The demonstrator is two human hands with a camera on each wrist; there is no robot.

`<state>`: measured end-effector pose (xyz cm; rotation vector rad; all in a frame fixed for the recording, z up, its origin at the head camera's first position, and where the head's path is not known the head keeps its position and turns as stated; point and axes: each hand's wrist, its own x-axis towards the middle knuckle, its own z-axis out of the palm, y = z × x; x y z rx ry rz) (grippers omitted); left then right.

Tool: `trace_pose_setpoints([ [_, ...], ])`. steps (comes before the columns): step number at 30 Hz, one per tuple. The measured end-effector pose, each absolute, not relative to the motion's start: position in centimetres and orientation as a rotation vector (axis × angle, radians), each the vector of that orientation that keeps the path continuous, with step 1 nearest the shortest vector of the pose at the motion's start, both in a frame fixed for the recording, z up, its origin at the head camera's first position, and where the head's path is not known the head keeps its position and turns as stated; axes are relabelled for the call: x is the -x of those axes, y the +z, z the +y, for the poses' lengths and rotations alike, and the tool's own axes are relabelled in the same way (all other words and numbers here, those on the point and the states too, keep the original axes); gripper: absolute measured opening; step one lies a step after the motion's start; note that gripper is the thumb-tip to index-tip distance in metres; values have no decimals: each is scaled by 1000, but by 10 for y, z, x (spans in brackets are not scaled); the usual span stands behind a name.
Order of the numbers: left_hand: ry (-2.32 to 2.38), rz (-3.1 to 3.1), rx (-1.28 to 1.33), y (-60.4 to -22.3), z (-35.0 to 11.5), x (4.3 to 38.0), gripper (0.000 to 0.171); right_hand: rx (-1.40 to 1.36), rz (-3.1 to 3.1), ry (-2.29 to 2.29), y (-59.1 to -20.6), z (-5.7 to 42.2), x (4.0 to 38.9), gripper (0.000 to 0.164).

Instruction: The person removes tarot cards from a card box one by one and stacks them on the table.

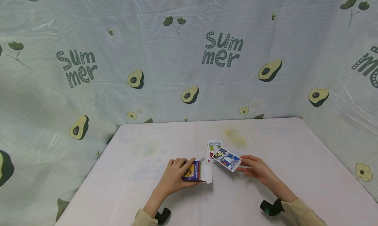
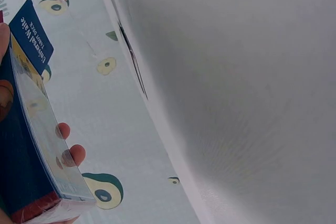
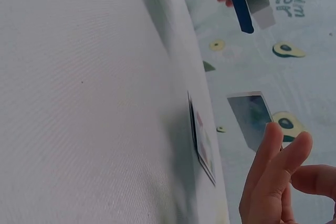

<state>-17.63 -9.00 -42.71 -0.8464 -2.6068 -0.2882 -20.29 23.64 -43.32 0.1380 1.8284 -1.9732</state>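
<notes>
My left hand (image 1: 175,176) grips a purple and yellow tarot card box (image 1: 191,173), its white flap (image 1: 208,173) open toward the right. In the left wrist view the box (image 2: 23,145) shows a see-through side and a blue flap reading "Universal Waite". Between the thumb and fingers of my right hand (image 1: 256,168) a picture card (image 1: 226,159) is pinched by its right end, held tilted above the table. Partly behind that card, a small pile of cards (image 1: 211,151) lies on the table. The right wrist view shows the card (image 3: 248,116) off the surface and the pile (image 3: 202,142) beside it.
A white-covered table (image 1: 141,144) lies under both hands. Behind and at the sides hangs a pale curtain (image 1: 165,55) printed with avocados and "summer". Dark wrist devices (image 1: 272,207) sit at both wrists.
</notes>
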Motion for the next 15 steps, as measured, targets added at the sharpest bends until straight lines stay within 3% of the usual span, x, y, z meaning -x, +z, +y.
trace_pose_setpoints([
  [5, -287, -2600, 847, -426, -90, 176, 79, -146, 1758, -2047, -435, 231, 207, 33],
  [12, -293, -2601, 845, -424, -91, 174, 79, -235, 1718, -2120, -435, 222, 212, 38],
  [15, -290, -2609, 845, -425, -92, 174, 79, -273, 1700, -2153, -436, 217, 215, 29],
])
